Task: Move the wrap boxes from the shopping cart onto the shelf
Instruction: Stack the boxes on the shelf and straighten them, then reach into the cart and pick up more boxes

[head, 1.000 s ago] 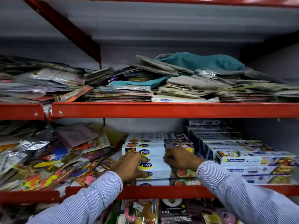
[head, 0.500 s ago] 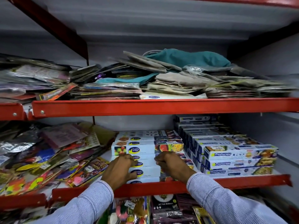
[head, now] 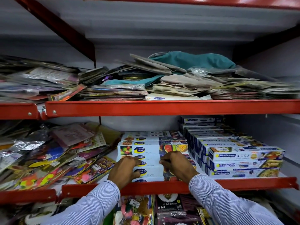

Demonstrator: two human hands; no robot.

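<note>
A stack of white Healthy Wrapp boxes point(head: 152, 149) with fruit pictures lies on the middle red shelf point(head: 227, 182), stepped down toward the front edge. My left hand point(head: 124, 169) presses on the left part of the front boxes, fingers curled over their tops. My right hand point(head: 177, 164) rests on the right part of the same boxes. Both hands touch the boxes; whether they grip one is unclear. The shopping cart is out of view.
Blue and white Freshwrapp boxes point(head: 243, 164) are stacked to the right. Loose bright packets point(head: 53, 158) heap to the left. The upper shelf point(head: 162, 108) holds flat packets and a teal bag point(head: 191, 60). Balloon packs point(head: 170, 207) hang below.
The view has shifted a little, so the shelves sit further left and lower in frame. Both hands stay on the front wrap boxes, sliding slightly toward the shelf edge.
</note>
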